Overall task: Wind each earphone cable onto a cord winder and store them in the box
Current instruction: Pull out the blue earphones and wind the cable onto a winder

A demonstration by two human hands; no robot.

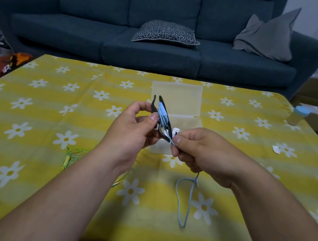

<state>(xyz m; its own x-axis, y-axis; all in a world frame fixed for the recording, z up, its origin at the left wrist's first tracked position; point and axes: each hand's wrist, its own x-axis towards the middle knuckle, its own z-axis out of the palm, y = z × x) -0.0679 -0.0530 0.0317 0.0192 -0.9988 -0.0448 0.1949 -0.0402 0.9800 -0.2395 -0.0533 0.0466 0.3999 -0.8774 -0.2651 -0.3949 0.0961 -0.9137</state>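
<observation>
Left hand point(133, 126) pinches black cord winder point(163, 119), right hand point(200, 150) pinches blue earphone cable point(183, 200) above open box point(176, 100).

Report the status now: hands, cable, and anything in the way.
Left hand grips dark winder. Right hand pinches blue cable, part wound, tail hanging. Box open behind; nothing blocks it.

Left hand point(131, 130) pinching; right hand point(204, 152) pinching.
</observation>
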